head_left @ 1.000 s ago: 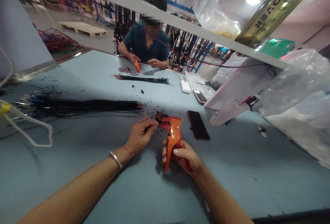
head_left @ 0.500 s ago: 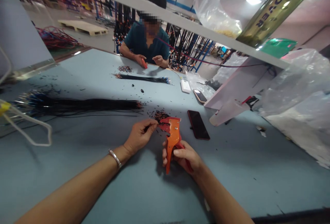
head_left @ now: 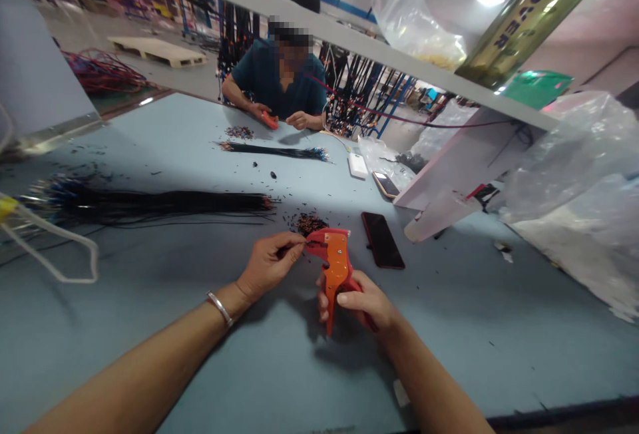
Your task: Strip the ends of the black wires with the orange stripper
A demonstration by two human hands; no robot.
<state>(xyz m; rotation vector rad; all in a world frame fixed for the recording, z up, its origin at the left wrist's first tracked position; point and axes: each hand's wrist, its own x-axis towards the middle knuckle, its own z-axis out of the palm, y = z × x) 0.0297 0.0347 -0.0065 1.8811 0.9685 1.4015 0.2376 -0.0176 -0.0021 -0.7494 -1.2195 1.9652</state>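
The fingers of my right hand [head_left: 374, 302] grip the orange pliers [head_left: 337, 267] by the handles, mouth turned left. Just beside that mouth, the fingers of my left hand [head_left: 269, 264] pinch closed on what seems a thin dark wire [head_left: 306, 242], too blurred for me to be sure. I'd judge it best to keep the pinch level with the mouth, fingertips clear. Beyond my fingers lie scraps [head_left: 309, 223]; farther left, a bundle of black cables [head_left: 170, 204] rests on the counter [head_left: 279, 381].

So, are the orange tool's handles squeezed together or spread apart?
Spread apart. In the right hand, the orange handle and red handle show a gap between their lower ends.
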